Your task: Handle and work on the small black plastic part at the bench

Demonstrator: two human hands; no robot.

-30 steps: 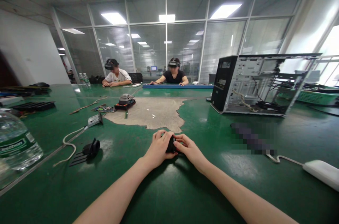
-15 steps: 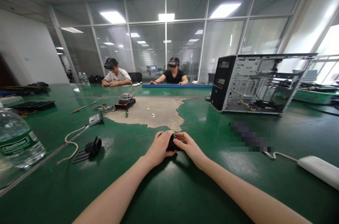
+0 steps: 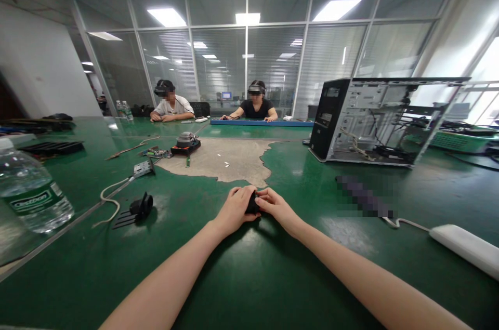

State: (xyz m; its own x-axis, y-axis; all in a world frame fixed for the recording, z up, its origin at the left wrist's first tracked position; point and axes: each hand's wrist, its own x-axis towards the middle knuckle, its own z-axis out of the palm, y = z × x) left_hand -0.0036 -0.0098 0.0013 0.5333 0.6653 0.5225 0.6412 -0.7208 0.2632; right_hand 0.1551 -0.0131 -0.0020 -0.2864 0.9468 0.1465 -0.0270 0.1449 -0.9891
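Clamping the black part [image 3: 252, 205], your left hand [image 3: 236, 209] and right hand [image 3: 276, 207] grip its sides, likely the best hold; it seems light, stiff.

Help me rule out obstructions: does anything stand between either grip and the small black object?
Nothing visible does: the left grip and right grip both hold the small black object directly, though they hide much of it.
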